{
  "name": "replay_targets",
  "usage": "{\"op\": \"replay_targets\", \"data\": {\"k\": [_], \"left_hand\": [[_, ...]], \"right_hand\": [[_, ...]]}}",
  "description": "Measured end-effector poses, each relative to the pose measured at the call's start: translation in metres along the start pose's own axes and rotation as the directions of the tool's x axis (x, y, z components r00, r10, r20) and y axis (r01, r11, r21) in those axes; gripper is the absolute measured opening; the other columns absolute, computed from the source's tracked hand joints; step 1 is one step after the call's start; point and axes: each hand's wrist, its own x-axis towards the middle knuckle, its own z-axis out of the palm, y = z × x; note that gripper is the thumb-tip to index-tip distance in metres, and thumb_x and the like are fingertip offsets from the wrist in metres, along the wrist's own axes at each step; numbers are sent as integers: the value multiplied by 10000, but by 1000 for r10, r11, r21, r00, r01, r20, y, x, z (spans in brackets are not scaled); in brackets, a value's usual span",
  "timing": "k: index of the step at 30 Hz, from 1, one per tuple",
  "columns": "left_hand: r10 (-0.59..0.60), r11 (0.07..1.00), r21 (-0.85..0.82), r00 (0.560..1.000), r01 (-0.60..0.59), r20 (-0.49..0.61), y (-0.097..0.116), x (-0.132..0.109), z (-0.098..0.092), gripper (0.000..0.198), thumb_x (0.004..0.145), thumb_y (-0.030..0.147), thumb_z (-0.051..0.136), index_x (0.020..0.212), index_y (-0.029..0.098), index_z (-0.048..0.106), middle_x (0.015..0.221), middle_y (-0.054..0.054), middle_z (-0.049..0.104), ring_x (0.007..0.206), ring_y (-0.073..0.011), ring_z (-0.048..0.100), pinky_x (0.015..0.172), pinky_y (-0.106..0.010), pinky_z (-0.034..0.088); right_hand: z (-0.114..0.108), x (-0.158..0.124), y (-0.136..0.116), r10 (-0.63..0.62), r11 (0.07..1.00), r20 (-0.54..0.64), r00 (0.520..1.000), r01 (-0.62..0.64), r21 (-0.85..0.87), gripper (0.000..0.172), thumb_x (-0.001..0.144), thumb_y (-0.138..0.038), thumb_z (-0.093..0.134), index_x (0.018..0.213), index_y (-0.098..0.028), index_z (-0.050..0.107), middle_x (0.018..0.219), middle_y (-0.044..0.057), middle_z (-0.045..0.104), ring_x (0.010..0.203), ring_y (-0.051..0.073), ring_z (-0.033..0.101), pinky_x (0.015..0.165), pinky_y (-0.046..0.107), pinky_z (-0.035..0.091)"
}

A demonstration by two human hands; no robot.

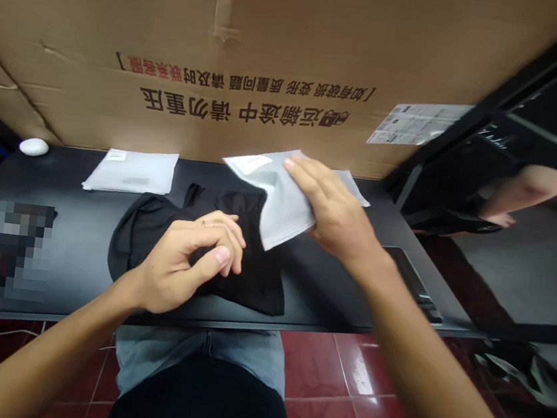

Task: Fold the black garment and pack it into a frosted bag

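My right hand (337,219) is pinching a gray plastic bag (279,199), its long side slanting toward the far bench (311,296) edge. My left hand (192,259) is curling its fingers together on a black cloth (260,281), nearer than my right.

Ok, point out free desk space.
Bare desk lies between the white mouse and the white mailer, and between the black cloth and the dark pad. Crowded mid-desk: left hand over the cloth, right hand on the grey bag.
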Motion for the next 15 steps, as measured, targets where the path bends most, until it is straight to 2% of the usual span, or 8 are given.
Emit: {"op": "replay_targets", "data": {"k": [1,3,5,7,9,11,13,15], "left_hand": [[-20,996,86,999,17,33,-9,-4,-7,312,1128,253,560,850,222,699,891,-43,804,1042,-227,759,1230,-494,519],[-62,959,280,996,43,58,-27,-12,-20,260,1120,263,569,928,226,740,977,-35,828,1101,-220,769,1332,-520,438],[-91,902,428,993,52,70,-46,-19,-33,225,1111,281,582,992,231,766,1048,-32,841,1120,-217,775,1359,-526,411],[-105,859,509,991,50,80,-63,-22,-44,226,1110,305,581,1010,234,772,1090,-36,845,1125,-221,777,1355,-523,423],[-103,834,549,994,63,43,-77,-21,-54,248,1113,331,574,988,235,765,1071,-34,844,1085,-218,780,1340,-511,449],[-94,818,568,995,94,-29,-87,-17,-63,279,1117,357,561,954,236,752,1001,-22,832,1013,-206,775,1319,-498,479],[-84,810,576,994,111,-74,-94,-11,-70,303,1116,374,553,920,237,739,936,-14,813,952,-199,761,1296,-487,504],[-85,804,584,994,112,-73,-99,-4,-76,318,1113,379,545,900,236,733,908,-15,801,928,-199,748,1280,-478,512]], "right_hand": [[-5,-2,28,-9,998,38,999,12,-69,804,1044,-78,554,1800,-290,383,1812,110,466,1678,370,439,1336,672,447],[-12,-7,85,16,980,136,991,11,-201,811,1015,-20,521,1791,-222,403,1803,187,463,1680,417,414,1302,702,436],[-11,-13,135,76,952,184,980,-16,-305,739,1042,-13,418,1762,-173,457,1802,243,437,1671,432,408,1273,673,423],[-4,-19,169,112,923,221,969,-19,-383,785,1012,21,403,1768,-186,446,1802,252,428,1673,427,404,1276,645,421],[9,-23,188,145,903,269,952,-16,-428,880,966,40,463,1802,-220,375,1822,236,401,1678,429,399,1299,641,424],[22,-26,197,174,897,312,934,-19,-442,951,936,24,515,1826,-241,310,1847,215,362,1675,445,399,1298,661,438],[34,-29,202,184,905,347,920,-22,-424,955,942,-33,548,1835,-242,280,1869,207,314,1673,472,391,1296,691,433],[42,-31,208,189,931,393,900,-37,-362,904,990,-138,571,1838,-224,268,1887,218,253,1685,503,359,1314,722,394]]}}
